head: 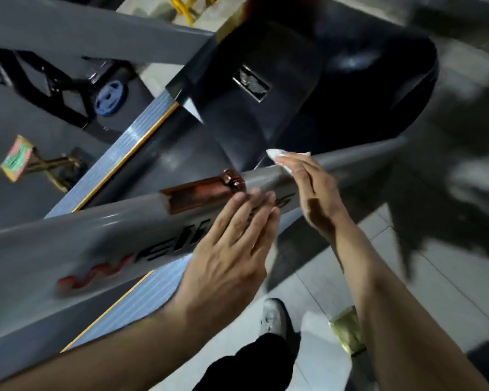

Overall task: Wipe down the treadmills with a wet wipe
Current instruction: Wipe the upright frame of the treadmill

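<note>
Far left, on the dark floor: small red-green pack (pixel 17 158) beside a brass-coloured bracket (pixel 55 165), both blurred. Above them a black frame (pixel 65 94) with a blue disc (pixel 111 98) next to it. A second grey rail (pixel 96 26) crosses the top left corner.

Treadmill side rail (pixel 68 244): grey, runs diagonally from lower left up to the right, red and black lettering on its side, not readable. Copper-coloured grip plate (pixel 201 190) sits on the rail's top face, mid-span. Behind the rail: ribbed deck strip with a yellow edge line (pixel 119 162), then the black motor cover (pixel 266 108) with a small badge on it.

Left hand (pixel 232 249): fingers straight and together, laid flat against the side of the rail over the lettering, fingertips (pixel 254 196) just below the copper plate. Not gripping anything.

Right hand (pixel 314 190): further up the rail, to the right of the left hand. Fingers extended, pressing a white wet wipe (pixel 277 155) onto the rail's top edge. Wipe is bunched, sticks out past the fingertips toward the black cover. Flat-handed press, no curl round the wipe that I can see; thumb is hidden.

Bottom centre: grey shoe (pixel 273 314) and dark trouser leg (pixel 251 362) on light floor tiles (pixel 393 249). Just right of the shoe, partly behind the right forearm, a yellowish packet (pixel 346 328) on the tiles. Right edge is motion blur, cannot tell what's there.
</note>
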`<state>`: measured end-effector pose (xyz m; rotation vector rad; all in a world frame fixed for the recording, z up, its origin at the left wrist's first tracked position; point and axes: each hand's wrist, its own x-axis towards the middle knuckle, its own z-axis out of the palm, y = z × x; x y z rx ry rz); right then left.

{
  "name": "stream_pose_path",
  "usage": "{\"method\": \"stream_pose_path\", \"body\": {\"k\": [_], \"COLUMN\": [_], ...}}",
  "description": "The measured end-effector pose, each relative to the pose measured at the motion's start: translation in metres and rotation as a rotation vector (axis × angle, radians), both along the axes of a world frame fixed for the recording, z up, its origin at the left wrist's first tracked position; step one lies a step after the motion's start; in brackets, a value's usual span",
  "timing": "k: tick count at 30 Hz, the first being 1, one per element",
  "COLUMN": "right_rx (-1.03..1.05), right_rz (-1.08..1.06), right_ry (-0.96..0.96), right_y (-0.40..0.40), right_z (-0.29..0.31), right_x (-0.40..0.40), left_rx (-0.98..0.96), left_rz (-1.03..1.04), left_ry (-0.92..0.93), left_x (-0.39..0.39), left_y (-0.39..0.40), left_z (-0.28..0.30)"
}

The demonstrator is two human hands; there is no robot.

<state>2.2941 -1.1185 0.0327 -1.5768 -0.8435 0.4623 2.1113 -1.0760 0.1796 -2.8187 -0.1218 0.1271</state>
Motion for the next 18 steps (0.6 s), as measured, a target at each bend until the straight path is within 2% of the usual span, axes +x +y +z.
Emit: {"method": "stream_pose_path", "body": {"k": [4,8,11,13,16,18], "right_rx": [-0.124,0.029,0.039,-0.045,-0.199,-0.185], "right_rz": [-0.125,-0.089,-0.138,-0.234,-0.333,-0.385], "right_ry": [0.202,0.143,0.096,0.210,0.528,0.565], "right_y": [0.005,0.017,0.020,0.020,0.019,0.017], "right_z": [0.018,0.062,0.076,0.083,0.112,0.137], "right_x": [0.001,-0.055,-0.084,-0.076,-0.062,-0.069], "left_rx": [0.091,0.157,0.146,0.120,0.088,0.072], "left_rz": [0.115,0.260,0.324,0.306,0.279,0.276], "left_ry": [-0.003,0.064,0.137,0.177,0.214,0.222], "left_x": [-0.022,-0.053,-0.072,-0.078,-0.084,-0.088], "left_y": [0.004,0.019,0.030,0.037,0.045,0.047], "left_z": [0.071,0.112,0.130,0.137,0.146,0.152]}}
